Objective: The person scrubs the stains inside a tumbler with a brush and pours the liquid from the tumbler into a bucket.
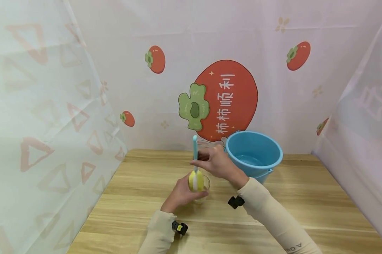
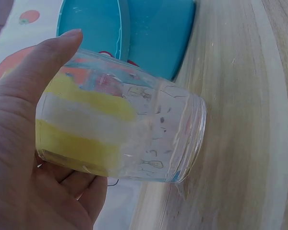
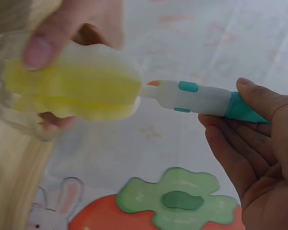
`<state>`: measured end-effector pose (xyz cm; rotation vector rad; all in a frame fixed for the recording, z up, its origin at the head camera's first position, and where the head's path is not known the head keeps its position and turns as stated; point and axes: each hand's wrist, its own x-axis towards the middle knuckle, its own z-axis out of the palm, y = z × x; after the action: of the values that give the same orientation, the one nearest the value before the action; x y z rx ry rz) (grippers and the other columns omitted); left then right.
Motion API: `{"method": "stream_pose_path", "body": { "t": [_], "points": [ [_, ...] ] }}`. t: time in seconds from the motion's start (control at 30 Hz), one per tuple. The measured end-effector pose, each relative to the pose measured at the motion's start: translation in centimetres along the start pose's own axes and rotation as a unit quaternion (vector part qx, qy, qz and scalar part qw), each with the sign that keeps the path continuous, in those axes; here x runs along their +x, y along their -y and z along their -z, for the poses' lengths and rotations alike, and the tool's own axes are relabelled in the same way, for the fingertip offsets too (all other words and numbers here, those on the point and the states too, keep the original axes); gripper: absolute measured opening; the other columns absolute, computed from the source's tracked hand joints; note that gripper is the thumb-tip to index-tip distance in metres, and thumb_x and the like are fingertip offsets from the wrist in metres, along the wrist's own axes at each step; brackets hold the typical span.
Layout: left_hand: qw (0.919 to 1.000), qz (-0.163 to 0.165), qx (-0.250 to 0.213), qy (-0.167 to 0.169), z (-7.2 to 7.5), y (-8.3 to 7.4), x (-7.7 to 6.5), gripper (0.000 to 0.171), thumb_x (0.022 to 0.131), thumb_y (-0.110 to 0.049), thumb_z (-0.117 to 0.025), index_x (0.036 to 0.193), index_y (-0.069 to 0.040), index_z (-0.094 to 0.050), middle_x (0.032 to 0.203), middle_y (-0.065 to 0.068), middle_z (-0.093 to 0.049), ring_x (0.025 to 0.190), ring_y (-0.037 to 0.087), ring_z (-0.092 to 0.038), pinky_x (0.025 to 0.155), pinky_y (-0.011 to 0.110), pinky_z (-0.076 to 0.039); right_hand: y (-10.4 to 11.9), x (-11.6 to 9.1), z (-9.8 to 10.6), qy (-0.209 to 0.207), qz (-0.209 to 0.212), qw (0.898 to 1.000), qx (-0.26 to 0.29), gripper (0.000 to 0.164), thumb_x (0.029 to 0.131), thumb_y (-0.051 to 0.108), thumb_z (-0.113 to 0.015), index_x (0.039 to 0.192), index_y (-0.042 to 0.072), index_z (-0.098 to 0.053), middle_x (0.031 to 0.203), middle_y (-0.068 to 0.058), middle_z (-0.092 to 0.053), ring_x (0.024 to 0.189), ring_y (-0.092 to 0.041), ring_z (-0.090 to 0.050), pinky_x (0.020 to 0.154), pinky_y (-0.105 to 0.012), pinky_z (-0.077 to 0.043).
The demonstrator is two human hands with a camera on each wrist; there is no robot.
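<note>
A clear glass cup (image 2: 177,129) with small printed drawings is gripped by my left hand (image 1: 184,190), thumb on one side and fingers on the other. Inside its mouth sits the yellow-and-white sponge head of a bottle brush (image 3: 86,86), part of it sticking out above the rim. My right hand (image 1: 214,162) pinches the brush's teal and white handle (image 3: 201,98) between thumb and fingers. In the head view the handle stands nearly upright above the cup. The left wrist view shows the cup's base close to the wooden table; I cannot tell whether it touches.
A blue bucket (image 1: 273,155) with a handle stands at the table's back right, just beyond my right hand. The wooden table (image 1: 130,197) ends at a back curtain (image 1: 178,28) printed with persimmons. Patterned curtains (image 1: 51,123) hang on both sides.
</note>
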<state>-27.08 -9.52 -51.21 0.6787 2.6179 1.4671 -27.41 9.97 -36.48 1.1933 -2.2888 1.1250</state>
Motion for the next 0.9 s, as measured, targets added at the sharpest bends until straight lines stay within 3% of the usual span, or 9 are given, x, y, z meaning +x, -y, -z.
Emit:
{"method": "stream_pose_path", "body": {
  "t": [0.13, 0.27, 0.6, 0.9],
  "points": [
    [0.9999, -0.008, 0.004, -0.006, -0.1, 0.0, 0.1, 0.053, 0.082, -0.054, -0.088, 0.118, -0.026, -0.061, 0.098, -0.005, -0.067, 0.087, 0.012, -0.062, 0.076, 0.031, -0.053, 0.7, 0.5, 1.4, -0.013, 0.011, 1.000, 0.010, 0.008, 0.089, 0.013, -0.085, 0.095, 0.012, -0.079, 0.088, -0.001, -0.082, 0.084, -0.008, -0.080, 0.074, -0.022, -0.063],
    [0.9999, -0.009, 0.006, -0.009, -0.1, 0.1, 0.1, 0.052, 0.082, -0.054, -0.088, 0.117, -0.026, -0.061, 0.098, -0.006, -0.067, 0.086, 0.012, -0.062, 0.076, 0.030, -0.053, 0.6, 0.4, 1.3, -0.016, 0.011, 1.000, 0.020, 0.008, 0.089, 0.013, -0.085, 0.096, 0.012, -0.080, 0.089, -0.001, -0.082, 0.085, -0.008, -0.080, 0.074, -0.023, -0.063],
    [0.9998, 0.017, -0.011, 0.004, -0.1, 0.3, -0.2, 0.085, 0.084, -0.054, -0.086, 0.154, -0.023, -0.048, 0.107, -0.003, -0.070, 0.088, 0.013, -0.067, 0.073, 0.031, -0.056, -1.1, -1.2, -1.7, 0.034, -0.029, 0.999, 0.028, 0.007, 0.093, 0.018, -0.082, 0.094, 0.011, -0.080, 0.087, -0.001, -0.082, 0.081, -0.005, -0.079, 0.074, -0.020, -0.062],
    [0.9999, -0.013, 0.004, -0.009, -0.2, 0.5, 0.3, 0.060, 0.082, -0.054, -0.088, 0.127, -0.028, -0.059, 0.100, -0.006, -0.067, 0.089, 0.013, -0.063, 0.078, 0.032, -0.054, 0.8, 0.2, 1.6, -0.008, -0.001, 0.999, 0.037, 0.009, 0.089, 0.012, -0.086, 0.097, 0.011, -0.081, 0.091, 0.000, -0.082, 0.085, -0.008, -0.080, 0.074, -0.025, -0.064]
  ]
}}
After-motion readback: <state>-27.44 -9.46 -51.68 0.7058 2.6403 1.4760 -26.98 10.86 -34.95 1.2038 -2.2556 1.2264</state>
